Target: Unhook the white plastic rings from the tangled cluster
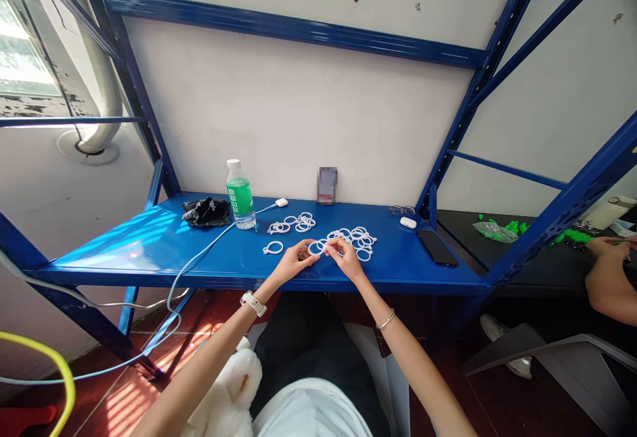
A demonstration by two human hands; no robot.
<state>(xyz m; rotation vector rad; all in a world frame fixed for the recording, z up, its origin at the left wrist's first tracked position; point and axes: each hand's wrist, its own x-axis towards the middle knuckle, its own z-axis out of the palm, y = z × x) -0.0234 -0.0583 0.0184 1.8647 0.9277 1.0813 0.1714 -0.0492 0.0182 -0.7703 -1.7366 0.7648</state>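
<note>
Both my hands meet over the front middle of a blue metal shelf (pixel 149 245). My left hand (pixel 294 259) and my right hand (pixel 344 256) pinch the same white plastic ring (pixel 317 247) between their fingertips. Just behind my right hand lies a pile of several white rings (pixel 359 237). A second group of white rings (pixel 292 223) lies further back to the left, and a single ring (pixel 273 248) rests alone left of my left hand. A watch sits on my left wrist, a bracelet on my right.
A green-labelled water bottle (pixel 239 195), a black crumpled bag (pixel 206 211) and a white cable with charger (pixel 281 203) are at the back left. A phone (pixel 327 186) leans on the wall; another dark phone (pixel 437 248), an earbud case (pixel 408 223) and glasses lie right. Another person's arm (pixel 610 278) works at the far right.
</note>
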